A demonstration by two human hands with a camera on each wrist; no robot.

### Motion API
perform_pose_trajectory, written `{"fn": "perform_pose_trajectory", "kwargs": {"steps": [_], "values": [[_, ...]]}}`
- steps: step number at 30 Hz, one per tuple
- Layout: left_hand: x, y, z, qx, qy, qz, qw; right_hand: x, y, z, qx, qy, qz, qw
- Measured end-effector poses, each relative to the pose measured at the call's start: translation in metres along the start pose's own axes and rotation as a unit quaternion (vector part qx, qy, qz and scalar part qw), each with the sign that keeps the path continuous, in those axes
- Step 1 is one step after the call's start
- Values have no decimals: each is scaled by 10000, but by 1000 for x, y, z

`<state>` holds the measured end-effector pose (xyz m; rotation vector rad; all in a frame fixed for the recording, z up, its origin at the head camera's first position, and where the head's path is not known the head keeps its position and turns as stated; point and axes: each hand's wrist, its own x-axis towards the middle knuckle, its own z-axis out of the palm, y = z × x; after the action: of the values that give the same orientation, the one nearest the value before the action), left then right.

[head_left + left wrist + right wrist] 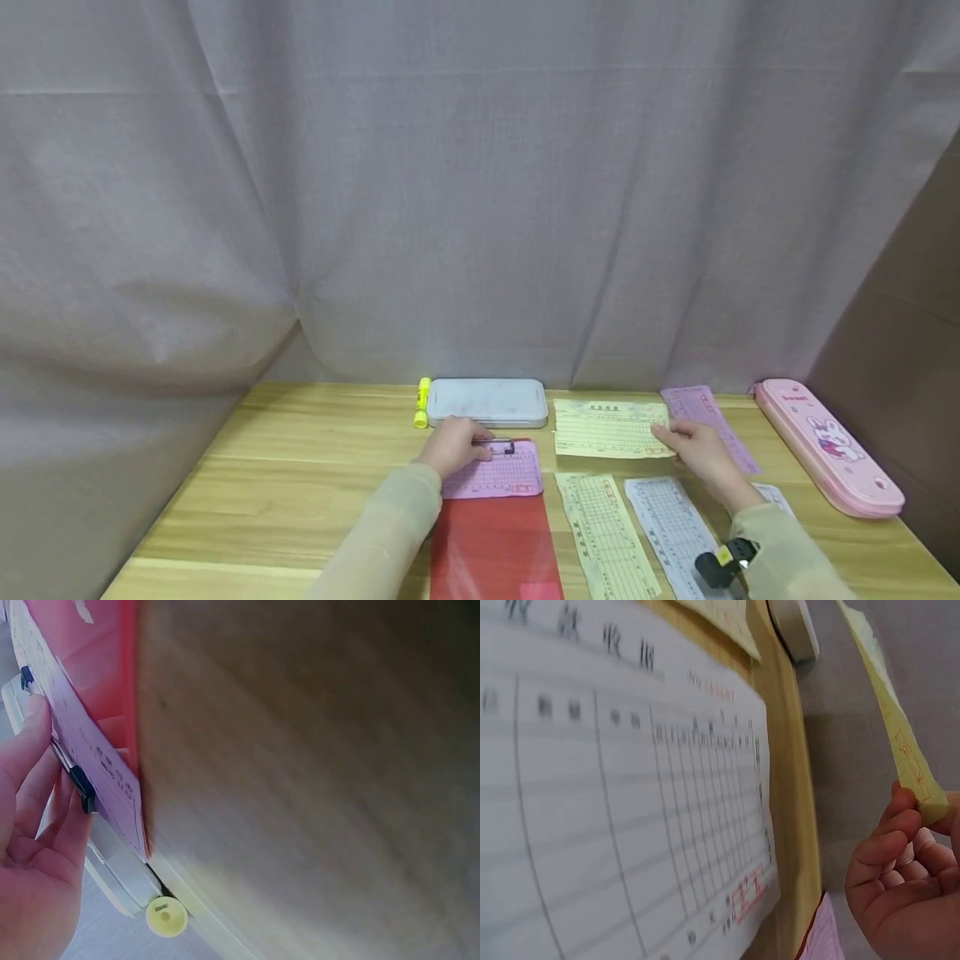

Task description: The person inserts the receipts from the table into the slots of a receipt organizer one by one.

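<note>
- Beige sleeves come nearest, a red folder lying between them on the wooden table.
- Left hand pinches the black-ended metal clip at the folder's far end, over a purple receipt.
- Right hand pinches a yellow receipt by its right edge, raised off the table.
- Another yellow slip and a white slip lie right of the folder.

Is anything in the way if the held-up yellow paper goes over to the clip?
Nothing visible stands in the gap between the held yellow paper and the clip. The left hand grips the clip, though, and a pink paper lies on the red folder there.
</note>
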<state>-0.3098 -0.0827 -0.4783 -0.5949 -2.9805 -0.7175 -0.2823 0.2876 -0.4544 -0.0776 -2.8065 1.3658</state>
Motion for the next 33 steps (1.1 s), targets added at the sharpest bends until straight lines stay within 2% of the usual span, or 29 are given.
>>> {"fn": "perform_pose_trajectory", "kwargs": {"steps": [12, 19, 25, 28, 33], "values": [[1, -1, 1, 64, 30, 51, 10000, -11, -25, 20, 370, -396, 129, 9984], [2, -2, 2, 174, 76, 123, 9997, -18, -33, 35, 292, -692, 92, 9971], [1, 0, 0, 184, 65, 136, 9997, -26, -37, 52, 745, -928, 16, 9929], [0, 0, 0, 200, 70, 123, 9997, -30, -39, 63, 773, -926, 156, 9926], [0, -1, 2, 171, 50, 35, 9998, -36, -44, 79, 673, -693, 491, 9941]]}}
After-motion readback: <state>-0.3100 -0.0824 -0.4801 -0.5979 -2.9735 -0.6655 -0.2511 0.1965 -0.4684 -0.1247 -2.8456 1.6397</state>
